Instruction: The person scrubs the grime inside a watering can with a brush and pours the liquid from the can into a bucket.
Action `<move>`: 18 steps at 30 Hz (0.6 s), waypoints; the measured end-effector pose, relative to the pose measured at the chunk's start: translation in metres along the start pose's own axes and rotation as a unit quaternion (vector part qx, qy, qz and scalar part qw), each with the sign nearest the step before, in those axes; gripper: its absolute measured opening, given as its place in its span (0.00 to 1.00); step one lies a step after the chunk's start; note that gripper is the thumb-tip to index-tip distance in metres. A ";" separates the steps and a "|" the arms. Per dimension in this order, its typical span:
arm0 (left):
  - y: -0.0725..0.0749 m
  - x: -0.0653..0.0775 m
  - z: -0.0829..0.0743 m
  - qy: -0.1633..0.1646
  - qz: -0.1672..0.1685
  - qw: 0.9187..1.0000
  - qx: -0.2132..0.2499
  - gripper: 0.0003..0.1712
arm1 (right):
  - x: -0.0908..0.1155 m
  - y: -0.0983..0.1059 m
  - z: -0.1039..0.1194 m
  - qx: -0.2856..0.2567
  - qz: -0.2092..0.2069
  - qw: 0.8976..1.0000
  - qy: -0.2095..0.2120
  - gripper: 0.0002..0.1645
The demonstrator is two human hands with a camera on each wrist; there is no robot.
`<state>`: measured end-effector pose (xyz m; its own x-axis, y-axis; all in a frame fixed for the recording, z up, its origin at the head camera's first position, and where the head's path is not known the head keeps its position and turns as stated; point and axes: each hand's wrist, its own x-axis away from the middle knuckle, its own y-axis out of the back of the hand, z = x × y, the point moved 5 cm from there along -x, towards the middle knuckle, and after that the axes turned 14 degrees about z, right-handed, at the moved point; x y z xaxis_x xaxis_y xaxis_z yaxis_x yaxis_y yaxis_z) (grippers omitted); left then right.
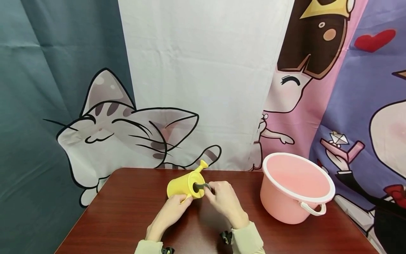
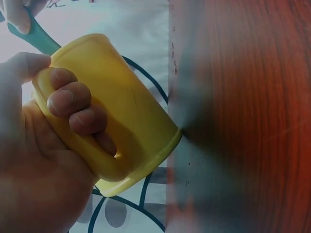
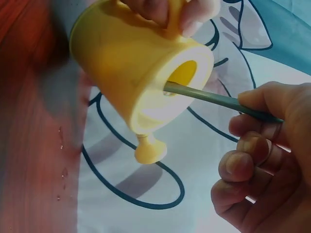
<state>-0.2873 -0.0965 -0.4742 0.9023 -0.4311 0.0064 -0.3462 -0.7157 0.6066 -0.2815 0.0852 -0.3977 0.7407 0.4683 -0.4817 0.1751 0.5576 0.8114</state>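
A yellow toy watering can (image 1: pixel 179 186) is tipped on its side above the table, its open top facing right and its spout pointing up and away. My left hand (image 1: pixel 171 212) grips it by the side handle; in the left wrist view the fingers (image 2: pixel 69 99) curl through that handle. Between thumb and forefinger, my right hand (image 1: pixel 226 201) pinches a thin dark green stick (image 3: pixel 209 98). Its far end goes through the hole in the can's top and is hidden inside, so I cannot tell what kind of tool it is.
To the right on the brown wooden table (image 1: pixel 120 211) stands a pink bucket (image 1: pixel 279 203) with a white rim and handle. Behind the table hangs a printed cartoon cloth (image 1: pixel 203 70). Small shiny specks (image 3: pixel 61 138) dot the table near its edge in the right wrist view.
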 end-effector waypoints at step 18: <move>-0.001 -0.001 0.000 0.009 -0.001 1.000 -0.012 0.24 | -0.003 -0.035 -0.009 -0.055 0.050 0.997 -0.028 0.24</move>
<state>-0.2880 -0.0956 -0.4746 0.9074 -0.4198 0.0198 -0.3391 -0.7033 0.6248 -0.2951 0.0708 -0.4275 0.7863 0.4881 -0.3787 0.0290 0.5831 0.8119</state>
